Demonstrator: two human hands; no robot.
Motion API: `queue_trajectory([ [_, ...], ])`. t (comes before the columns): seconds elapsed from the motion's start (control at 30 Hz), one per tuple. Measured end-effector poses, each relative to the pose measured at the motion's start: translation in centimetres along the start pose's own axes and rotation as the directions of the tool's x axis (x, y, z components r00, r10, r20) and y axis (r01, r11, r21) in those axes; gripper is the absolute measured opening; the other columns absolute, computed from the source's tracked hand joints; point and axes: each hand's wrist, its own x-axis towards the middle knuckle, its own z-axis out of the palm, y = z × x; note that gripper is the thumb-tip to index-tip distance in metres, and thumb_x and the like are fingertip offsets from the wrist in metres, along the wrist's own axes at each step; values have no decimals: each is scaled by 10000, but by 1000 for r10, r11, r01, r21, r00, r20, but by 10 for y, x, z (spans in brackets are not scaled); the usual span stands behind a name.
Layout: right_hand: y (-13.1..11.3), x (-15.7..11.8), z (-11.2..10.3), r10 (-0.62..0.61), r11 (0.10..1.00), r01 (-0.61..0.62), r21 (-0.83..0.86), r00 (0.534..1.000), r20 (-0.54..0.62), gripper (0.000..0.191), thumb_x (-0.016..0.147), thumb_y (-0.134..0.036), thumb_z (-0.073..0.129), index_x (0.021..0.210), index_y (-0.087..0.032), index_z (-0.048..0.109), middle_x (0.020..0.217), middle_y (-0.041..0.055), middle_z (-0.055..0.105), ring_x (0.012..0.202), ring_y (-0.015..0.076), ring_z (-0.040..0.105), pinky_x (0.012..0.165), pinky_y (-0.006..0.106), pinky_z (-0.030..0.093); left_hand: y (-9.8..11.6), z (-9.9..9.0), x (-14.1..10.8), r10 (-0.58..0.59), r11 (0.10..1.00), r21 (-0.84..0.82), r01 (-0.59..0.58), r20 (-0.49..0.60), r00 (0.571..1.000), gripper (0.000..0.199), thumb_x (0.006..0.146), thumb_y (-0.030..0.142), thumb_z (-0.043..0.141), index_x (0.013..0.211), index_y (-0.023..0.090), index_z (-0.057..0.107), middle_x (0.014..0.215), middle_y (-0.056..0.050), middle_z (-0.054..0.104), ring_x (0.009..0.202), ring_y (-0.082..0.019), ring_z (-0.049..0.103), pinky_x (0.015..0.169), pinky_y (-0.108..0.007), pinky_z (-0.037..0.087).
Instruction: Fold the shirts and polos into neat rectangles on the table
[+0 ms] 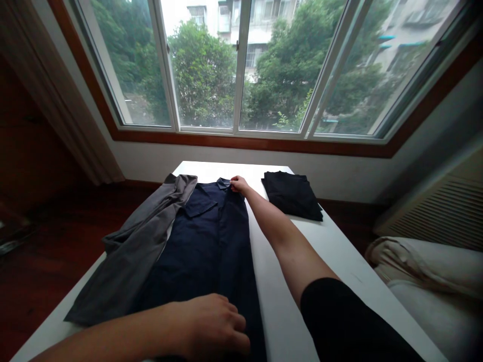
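Note:
A dark navy collared shirt (pixel 196 246) lies lengthwise on the white table (pixel 302 281), with a folded-over corner near its top. At the far end, my right hand (pixel 238 184) is closed in a pinch at the edge beside the shirt's collar (pixel 223 183). Close to me, my left hand (pixel 217 324) is over the lower part of the shirt with its fingers curled under. Its fingertips are hidden, so what they hold cannot be seen. Along the shirt's left side, partly hanging past the table edge, lies a grey garment (pixel 132 251).
A folded black garment (pixel 290 193) lies at the table's far right corner. Beyond the table are a wall and a wide window (pixel 241 75). A curtain (pixel 75 100) hangs at left. On the right, pale bedding or cloth (pixel 430 271) is piled beside a slatted panel (pixel 445 201).

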Motion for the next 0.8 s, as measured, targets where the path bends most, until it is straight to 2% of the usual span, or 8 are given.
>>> queue_trajectory([
  [0.1,2,-3,10,-60,990,58,-126,998,-6,391,998,-301,585,1374,-193,566,1055,59,710,868,143,682,798,249,568,-4,10,-3,17,989,-149,-13,28,999,244,967,262,614,1203,286,668,951,-19,716,799,-202,682,657,-317,490],
  [0.2,8,-11,19,-111,956,98,-276,993,-31,393,985,-294,583,1356,-169,622,1280,126,670,1161,225,631,1028,323,483,-11,16,1,6,974,-228,-3,13,1000,370,947,350,645,1310,281,633,1041,-36,721,910,-223,696,757,-316,531],
  [0.27,17,-20,28,-140,928,117,-353,989,-41,401,976,-317,603,1347,-172,648,1428,163,592,1344,287,517,1147,384,376,-15,21,6,-73,980,-189,64,-37,997,442,952,452,645,1349,259,617,1140,-75,713,1026,-264,683,870,-361,538],
  [0.33,29,-29,38,-176,873,141,-467,984,-33,470,988,-392,601,1419,-204,613,1551,168,492,1463,320,390,1207,434,284,-18,26,11,-129,985,-128,116,-100,987,534,966,529,617,1418,248,579,1330,-119,662,1216,-318,624,1014,-444,503],
  [0.43,49,-35,46,-188,743,146,-653,982,5,601,1045,-530,474,1570,-237,467,1662,158,358,1546,317,264,1238,464,209,-18,38,17,-83,995,-63,75,-141,987,697,989,583,571,1583,250,425,1629,-142,429,1494,-372,400,1186,-570,364],
  [0.53,63,-30,38,-131,691,109,-714,991,25,679,1067,-606,351,1634,-232,365,1711,155,263,1577,314,203,1247,472,175,-14,50,22,-41,999,-12,40,-134,990,735,1022,544,523,1659,253,300,1724,-127,258,1577,-366,259,1226,-601,308],
  [0.67,74,-25,17,-85,681,75,-728,996,23,690,1066,-640,297,1645,-266,342,1737,132,196,1591,311,162,1251,500,142,-8,57,31,10,1000,24,-7,-132,991,730,1023,458,526,1672,239,272,1737,-117,207,1592,-348,221,1243,-598,291],
  [0.8,76,-32,1,-132,648,76,-758,991,-14,639,1083,-576,295,1609,-232,410,1691,158,307,1564,308,230,1244,508,161,-3,59,41,52,996,78,-41,-138,989,703,1027,457,504,1663,235,303,1732,-107,226,1589,-331,237,1252,-576,293],
])
